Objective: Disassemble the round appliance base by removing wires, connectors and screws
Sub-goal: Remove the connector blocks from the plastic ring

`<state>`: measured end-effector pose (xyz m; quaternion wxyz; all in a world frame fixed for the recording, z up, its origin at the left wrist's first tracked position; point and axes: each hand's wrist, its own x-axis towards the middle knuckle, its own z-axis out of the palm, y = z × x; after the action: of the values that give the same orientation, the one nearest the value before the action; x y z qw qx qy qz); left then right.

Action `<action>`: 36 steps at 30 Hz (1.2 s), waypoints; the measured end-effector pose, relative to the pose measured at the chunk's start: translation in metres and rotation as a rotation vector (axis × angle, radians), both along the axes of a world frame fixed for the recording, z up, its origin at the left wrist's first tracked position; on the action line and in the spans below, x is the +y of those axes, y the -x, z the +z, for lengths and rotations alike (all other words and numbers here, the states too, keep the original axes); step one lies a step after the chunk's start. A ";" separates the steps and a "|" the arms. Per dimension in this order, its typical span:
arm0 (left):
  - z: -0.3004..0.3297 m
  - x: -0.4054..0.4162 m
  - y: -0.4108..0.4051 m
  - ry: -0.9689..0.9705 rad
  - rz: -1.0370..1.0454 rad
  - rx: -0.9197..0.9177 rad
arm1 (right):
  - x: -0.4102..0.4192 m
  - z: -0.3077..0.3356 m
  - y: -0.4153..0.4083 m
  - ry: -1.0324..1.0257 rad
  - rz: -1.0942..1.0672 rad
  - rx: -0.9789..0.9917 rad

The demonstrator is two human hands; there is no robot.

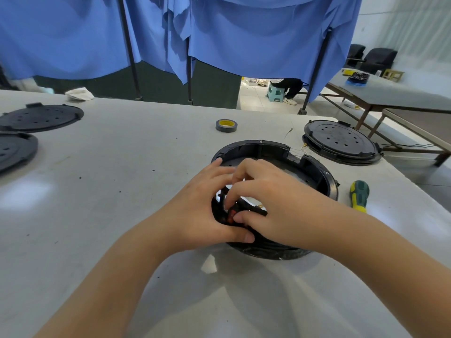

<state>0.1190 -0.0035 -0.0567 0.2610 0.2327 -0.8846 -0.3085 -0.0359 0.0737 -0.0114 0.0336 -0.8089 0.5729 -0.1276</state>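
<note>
A round black appliance base point(314, 164) lies open side up on the white table, right of centre. Both hands are inside its near-left part. My left hand point(202, 206) grips the base's near rim, thumb over the edge. My right hand point(271, 198) pinches a small red and black connector point(230, 217) among black wires inside the base. The hands hide most of the inside.
A green and yellow screwdriver point(358, 196) lies right of the base. A black round cover point(341, 142) sits behind it at right, two more black covers point(41, 117) at far left. A tape roll point(226, 125) lies mid-table. Blue curtains hang behind; another table stands at right.
</note>
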 end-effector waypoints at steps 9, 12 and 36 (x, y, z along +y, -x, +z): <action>-0.002 0.000 0.003 0.082 -0.026 0.059 | -0.002 -0.007 -0.004 -0.015 0.048 0.007; -0.002 0.000 0.002 0.045 0.001 0.054 | -0.003 -0.006 -0.001 -0.072 0.032 -0.365; -0.008 0.015 0.015 0.246 0.138 0.048 | -0.005 -0.036 0.123 0.663 -0.682 -0.721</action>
<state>0.1043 0.0116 -0.0652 0.3292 0.2518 -0.8912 -0.1845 -0.1593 0.0691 -0.0474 -0.0711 -0.4522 0.6824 -0.5699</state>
